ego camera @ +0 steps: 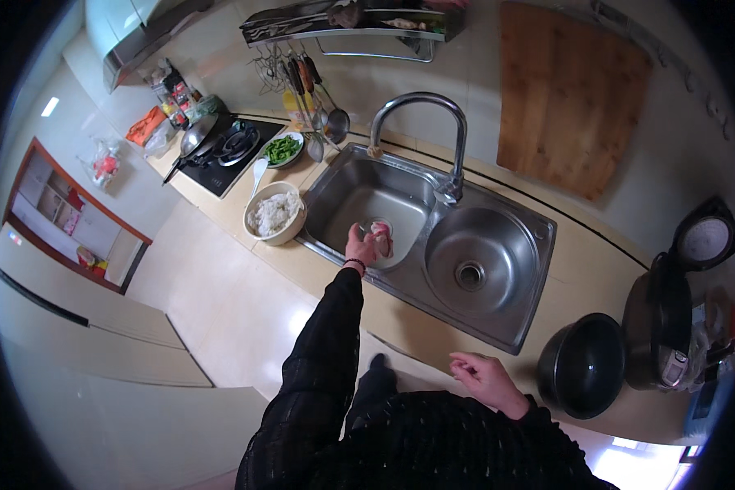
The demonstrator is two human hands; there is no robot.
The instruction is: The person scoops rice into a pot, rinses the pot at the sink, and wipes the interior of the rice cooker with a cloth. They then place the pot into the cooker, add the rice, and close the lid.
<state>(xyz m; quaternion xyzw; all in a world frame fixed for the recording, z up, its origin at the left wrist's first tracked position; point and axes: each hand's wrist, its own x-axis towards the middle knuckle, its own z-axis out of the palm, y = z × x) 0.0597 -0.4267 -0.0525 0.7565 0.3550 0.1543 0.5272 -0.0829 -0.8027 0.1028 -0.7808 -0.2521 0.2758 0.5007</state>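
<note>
My left hand [361, 246], with a dark bead bracelet at the wrist, reaches into the left basin [334, 214] of a stainless steel double sink. Right beside its fingers is a piece of raw meat [382, 239], pink and pale, over the drain area. Whether the fingers grip the meat or only touch it, I cannot tell. My right hand [485, 381] hovers by the front edge of the counter, fingers loosely curled and apart, holding nothing. The round right basin [496, 245] shows its drain strainer. A chrome faucet [459, 141] arches over the left basin.
Left of the sink stand a bowl of cooked rice [275, 213], a white rice paddle [258, 173] and a plate of cut green vegetables [282, 150]. Beyond is a gas stove [245, 153] with a wok [198, 135]. A black pot [582, 367] and a rice cooker [658, 324] stand right.
</note>
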